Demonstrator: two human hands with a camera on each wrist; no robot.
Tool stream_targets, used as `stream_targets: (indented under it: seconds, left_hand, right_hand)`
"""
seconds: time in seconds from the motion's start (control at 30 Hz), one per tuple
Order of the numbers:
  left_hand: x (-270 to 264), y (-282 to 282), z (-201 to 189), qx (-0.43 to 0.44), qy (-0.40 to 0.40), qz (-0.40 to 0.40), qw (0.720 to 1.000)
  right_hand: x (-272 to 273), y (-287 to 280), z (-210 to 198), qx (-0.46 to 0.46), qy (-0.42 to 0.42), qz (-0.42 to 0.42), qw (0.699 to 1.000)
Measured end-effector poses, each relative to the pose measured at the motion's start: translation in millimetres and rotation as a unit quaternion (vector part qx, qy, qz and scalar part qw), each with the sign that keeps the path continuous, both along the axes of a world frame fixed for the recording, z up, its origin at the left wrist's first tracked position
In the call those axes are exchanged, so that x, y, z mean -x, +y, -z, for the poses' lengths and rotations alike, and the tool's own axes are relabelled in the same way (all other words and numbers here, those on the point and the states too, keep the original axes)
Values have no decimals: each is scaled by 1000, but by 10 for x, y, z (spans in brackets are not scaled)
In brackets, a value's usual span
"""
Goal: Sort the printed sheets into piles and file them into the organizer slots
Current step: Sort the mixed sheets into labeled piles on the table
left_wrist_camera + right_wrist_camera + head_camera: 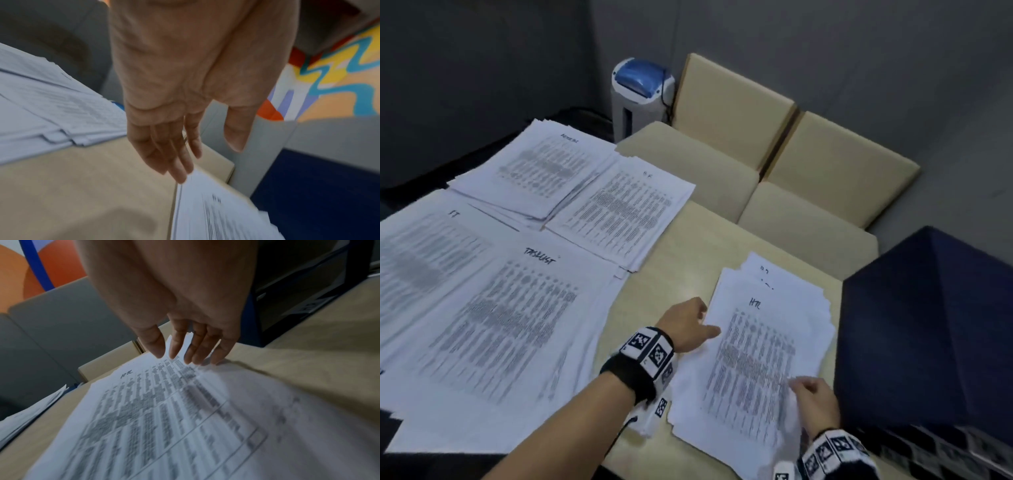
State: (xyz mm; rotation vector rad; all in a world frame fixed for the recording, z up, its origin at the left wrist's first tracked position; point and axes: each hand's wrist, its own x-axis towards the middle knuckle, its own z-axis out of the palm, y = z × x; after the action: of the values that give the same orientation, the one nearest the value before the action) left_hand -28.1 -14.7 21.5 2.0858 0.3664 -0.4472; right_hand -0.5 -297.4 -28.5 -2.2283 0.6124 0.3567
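Note:
The pile of printed sheets headed "HR" (756, 346) lies on the beige table at the right, its edges uneven. My left hand (700, 320) is at the pile's left edge, fingers straight; in the left wrist view the left hand (195, 155) has its fingertips (180, 177) touching the pile's corner (205, 203). My right hand (804, 389) rests on the pile's lower right edge. The right wrist view shows the right hand (176, 353) with straight fingers touching the top sheet (164, 410). The dark blue organizer (928, 325) stands just right of the pile.
Other piles cover the table's left: "TASKLIST" (510, 325), one at the far left (424, 260), and two at the back (541, 164) (626, 212). Beige seat cushions (825, 164) and a white-and-blue shredder (640, 92) stand beyond the table.

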Motion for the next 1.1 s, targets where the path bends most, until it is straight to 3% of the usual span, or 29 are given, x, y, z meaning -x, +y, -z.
stream_targets:
  seconds: [0.2,0.3,0.47,0.63,0.77,0.87,1.0,1.1]
  left_hand:
    - [-114,-654,373,-100,22,-31,994]
    - [-139,-743,441,-128,13,-72,989]
    - [-166,-772,453,-71,28,-124,989]
    - [-117,-768,464,-113,-16,-45,992]
    - [-90,-551,499,-33,-35,1,999]
    - [-80,-401,492,25,-49,13,998]
    - [-85,-327,651,-91,-89,-102,987]
    - [-19,-343,697,-140,-43,-111,983]
  right_hand:
    - [-179,-126,124,-60,47,-33,997]
    - [-282,-122,98,17,40,-31,999]
    - [-328,-108,143,14,115,4,993]
    - [-285,-102,131,43,116,19,992]
    - [-259,-265,153,1,70,18,997]
    - [-216,-321,189,-112,53,61,990]
    - [-35,-355,130,-288,25,139,947]
    - [150,-374,152,-296,-6,115,948]
